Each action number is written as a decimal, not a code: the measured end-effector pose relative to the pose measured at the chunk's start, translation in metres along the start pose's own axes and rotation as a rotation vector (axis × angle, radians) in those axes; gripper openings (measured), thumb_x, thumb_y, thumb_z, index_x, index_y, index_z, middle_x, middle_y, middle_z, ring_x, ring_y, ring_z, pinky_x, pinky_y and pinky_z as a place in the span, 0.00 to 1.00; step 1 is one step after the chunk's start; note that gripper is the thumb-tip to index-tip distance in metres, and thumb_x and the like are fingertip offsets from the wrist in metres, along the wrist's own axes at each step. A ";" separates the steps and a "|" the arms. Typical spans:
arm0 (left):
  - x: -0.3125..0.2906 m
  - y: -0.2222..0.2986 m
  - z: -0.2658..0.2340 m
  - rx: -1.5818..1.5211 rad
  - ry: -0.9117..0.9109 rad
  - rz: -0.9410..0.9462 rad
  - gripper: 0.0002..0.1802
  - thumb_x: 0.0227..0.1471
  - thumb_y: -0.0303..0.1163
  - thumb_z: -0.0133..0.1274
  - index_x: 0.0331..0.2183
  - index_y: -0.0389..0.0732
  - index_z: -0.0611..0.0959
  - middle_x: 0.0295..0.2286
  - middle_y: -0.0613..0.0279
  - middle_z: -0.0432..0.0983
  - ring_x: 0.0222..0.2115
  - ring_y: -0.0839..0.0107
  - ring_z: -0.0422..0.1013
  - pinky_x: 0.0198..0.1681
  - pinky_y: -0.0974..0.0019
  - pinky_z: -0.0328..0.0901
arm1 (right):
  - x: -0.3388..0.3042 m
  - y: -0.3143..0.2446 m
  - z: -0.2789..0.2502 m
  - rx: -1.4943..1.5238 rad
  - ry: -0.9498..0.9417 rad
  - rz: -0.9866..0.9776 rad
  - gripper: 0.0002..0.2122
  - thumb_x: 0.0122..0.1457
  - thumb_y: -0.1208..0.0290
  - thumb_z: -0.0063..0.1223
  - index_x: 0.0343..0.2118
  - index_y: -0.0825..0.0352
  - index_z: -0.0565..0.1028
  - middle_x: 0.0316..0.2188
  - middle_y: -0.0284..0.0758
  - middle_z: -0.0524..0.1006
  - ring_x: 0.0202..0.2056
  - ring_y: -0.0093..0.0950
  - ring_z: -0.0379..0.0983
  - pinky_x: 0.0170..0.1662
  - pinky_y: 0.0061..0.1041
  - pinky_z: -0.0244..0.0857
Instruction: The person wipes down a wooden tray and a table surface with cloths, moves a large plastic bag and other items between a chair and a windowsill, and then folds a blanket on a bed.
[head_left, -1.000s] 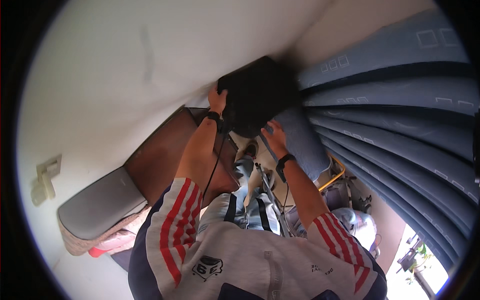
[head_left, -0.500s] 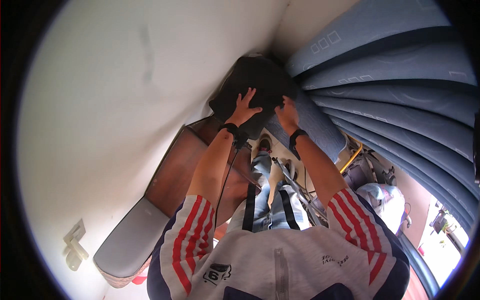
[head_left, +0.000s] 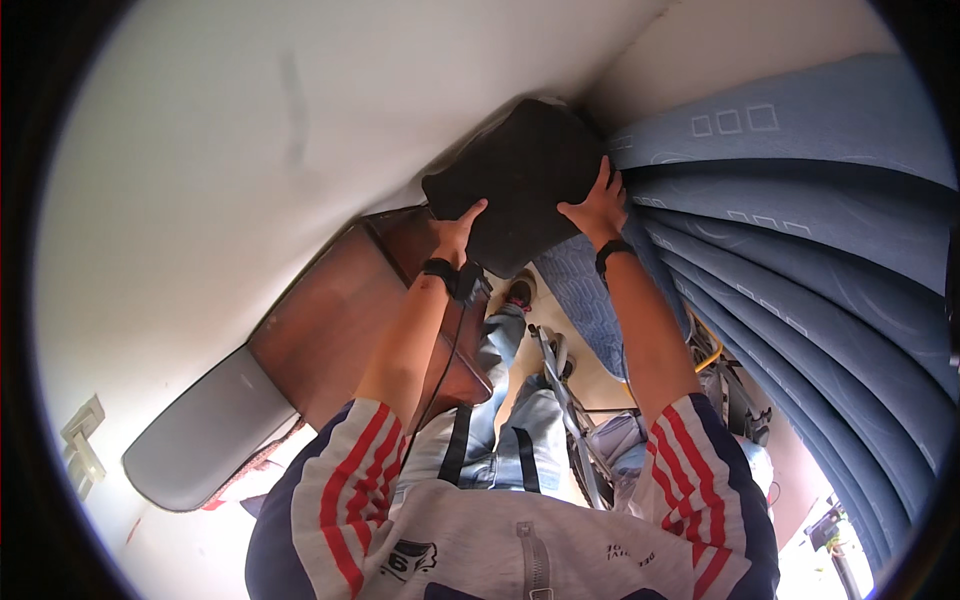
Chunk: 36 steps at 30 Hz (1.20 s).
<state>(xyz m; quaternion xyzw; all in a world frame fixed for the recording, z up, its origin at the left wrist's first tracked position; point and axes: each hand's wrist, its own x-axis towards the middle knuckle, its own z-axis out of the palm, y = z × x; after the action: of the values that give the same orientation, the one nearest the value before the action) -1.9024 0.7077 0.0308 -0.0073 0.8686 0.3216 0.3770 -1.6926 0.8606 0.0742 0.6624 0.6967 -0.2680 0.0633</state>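
Observation:
A black cushion-like slab [head_left: 525, 175] with rounded corners lies in the corner, between the white wall and the blue curtain. My left hand [head_left: 457, 230] grips its near left edge, the thumb on top and the other fingers hidden beyond the edge. On its right side, my right hand [head_left: 598, 208] holds the edge, thumb on the upper face and fingers spread along the rim. Both wrists wear black bands, and a small dark device [head_left: 472, 283] with a cable is at my left wrist.
A red-brown wooden surface [head_left: 330, 310] and a grey padded piece [head_left: 200, 425] run along the wall at left. Blue patterned curtain folds [head_left: 800, 200] fill the right. Below the slab are a blue patterned board [head_left: 585, 290], metal legs [head_left: 565, 395] and my shoe [head_left: 520, 290].
My hands have moved from the slab's upper face outward to its left and right edges. The slab looks slightly turned and shifted right, and the view has swung somewhat.

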 end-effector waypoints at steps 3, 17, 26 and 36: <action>-0.001 0.004 -0.005 -0.278 -0.280 -0.126 0.57 0.31 0.50 0.75 0.58 0.38 0.65 0.56 0.48 0.61 0.57 0.54 0.60 0.59 0.52 0.58 | 0.006 0.013 0.008 0.074 0.059 -0.029 0.59 0.36 0.50 0.71 0.68 0.49 0.40 0.67 0.49 0.47 0.64 0.56 0.47 0.58 0.60 0.54; 0.009 -0.008 0.054 0.109 0.017 0.167 0.57 0.36 0.42 0.69 0.63 0.40 0.56 0.53 0.37 0.60 0.53 0.40 0.61 0.56 0.49 0.59 | 0.036 0.008 -0.015 0.012 -0.164 -0.176 0.61 0.28 0.30 0.67 0.67 0.30 0.42 0.70 0.45 0.26 0.67 0.61 0.22 0.55 0.79 0.36; 0.057 -0.030 0.067 -0.226 -0.145 0.285 0.42 0.41 0.29 0.62 0.58 0.36 0.65 0.48 0.44 0.72 0.45 0.52 0.72 0.50 0.57 0.66 | 0.057 0.010 0.011 0.062 -0.184 -0.204 0.61 0.27 0.30 0.67 0.67 0.28 0.39 0.70 0.43 0.26 0.67 0.59 0.22 0.57 0.77 0.34; -0.002 0.001 0.016 0.271 -0.333 0.507 0.43 0.47 0.39 0.65 0.56 0.26 0.64 0.51 0.47 0.72 0.51 0.57 0.69 0.56 0.60 0.62 | -0.065 0.015 -0.017 -0.115 -0.014 -0.193 0.40 0.54 0.50 0.56 0.68 0.46 0.50 0.69 0.46 0.41 0.67 0.59 0.37 0.59 0.74 0.37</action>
<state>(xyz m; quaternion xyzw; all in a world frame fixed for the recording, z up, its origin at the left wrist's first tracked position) -1.8907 0.7175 0.0245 0.3120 0.8041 0.2835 0.4192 -1.6663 0.8105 0.1127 0.5858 0.7709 -0.2370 0.0799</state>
